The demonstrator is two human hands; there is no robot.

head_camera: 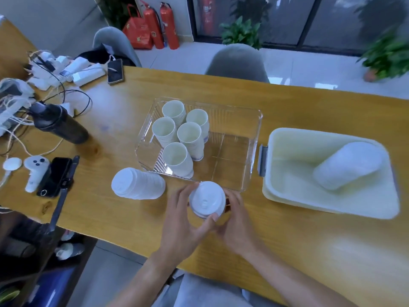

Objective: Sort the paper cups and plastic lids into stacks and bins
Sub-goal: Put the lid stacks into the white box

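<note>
A stack of white plastic lids is held upright over the table's near edge between both hands. My left hand curls around its left side, thumb under the front. My right hand wraps its right side. A second lid stack lies on its side to the left. Several stacks of white paper cups stand in the left half of a clear plastic bin. Another lid stack lies on its side in the cream bin at the right.
A dark bottle lies at the left, with cables, chargers and a phone behind it. A white controller and a black device sit near the left edge. Two grey chairs stand beyond the wooden table.
</note>
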